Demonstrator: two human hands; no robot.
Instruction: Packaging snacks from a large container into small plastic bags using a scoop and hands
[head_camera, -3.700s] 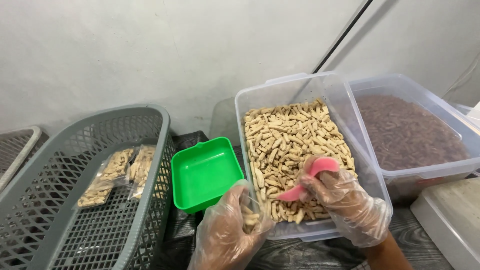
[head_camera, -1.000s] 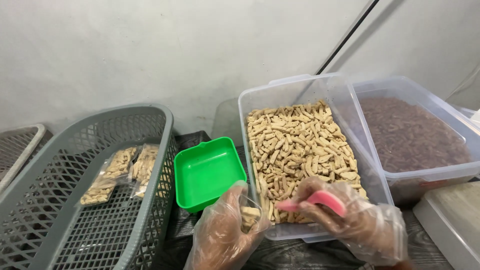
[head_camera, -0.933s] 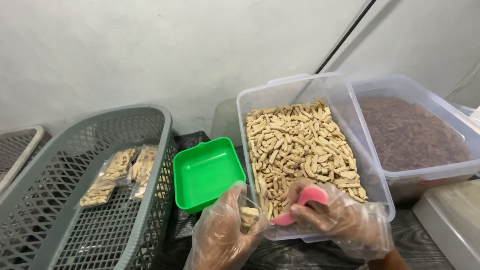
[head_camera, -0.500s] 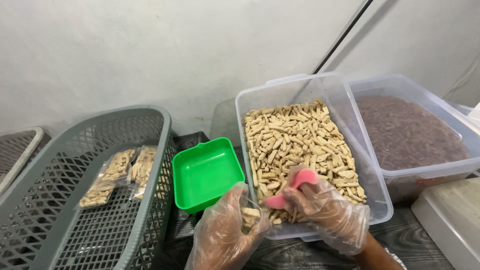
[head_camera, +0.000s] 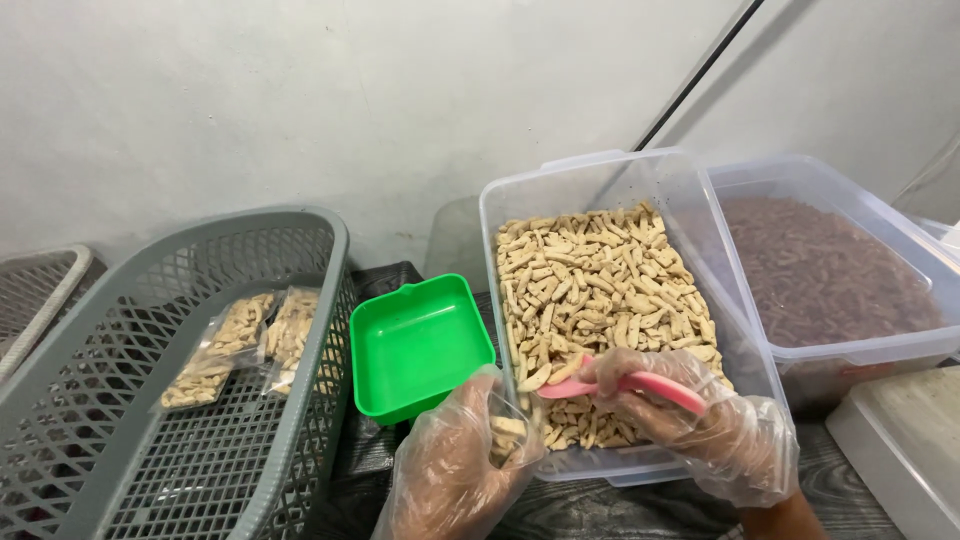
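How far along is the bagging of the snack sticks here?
Done: two filled bags lie in the grey basket. In hand: left hand holds a partly filled bag; right hand lifts sticks on a pink scoop. Left: the clear tub remains nearly full.

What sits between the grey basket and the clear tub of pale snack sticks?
In the head view, an empty green tray sits between the grey basket and the clear tub.

Pink scoop (head_camera: 625, 385), beige snack sticks (head_camera: 590, 275), green tray (head_camera: 420, 345), grey lattice basket (head_camera: 130, 400)
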